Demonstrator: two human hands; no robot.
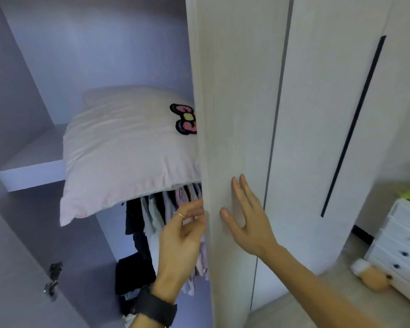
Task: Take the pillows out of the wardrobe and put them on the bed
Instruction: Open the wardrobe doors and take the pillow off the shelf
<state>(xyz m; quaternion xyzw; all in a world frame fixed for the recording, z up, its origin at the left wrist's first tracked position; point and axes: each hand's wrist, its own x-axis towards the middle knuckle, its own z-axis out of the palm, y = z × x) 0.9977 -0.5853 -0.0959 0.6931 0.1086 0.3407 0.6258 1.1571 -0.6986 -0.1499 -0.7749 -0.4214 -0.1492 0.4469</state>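
Observation:
A pale pink pillow [123, 147] with a pink bow patch lies on the wardrobe shelf [31, 166], its front corner hanging over the shelf's edge. A white wardrobe door [234, 114] stands partly across the opening and hides the pillow's right side. My left hand [182, 235], with a ring and a black wrist strap, curls its fingers around the door's left edge below the pillow. My right hand [244, 221] lies flat, fingers spread, on the door's front face. The bed is out of view.
Hanging clothes [156, 216] in dark and light colours fill the space under the shelf. An open door with a metal hinge [53, 278] stands at the left. A white drawer chest [402, 252] and a plush toy [372, 275] sit at the lower right.

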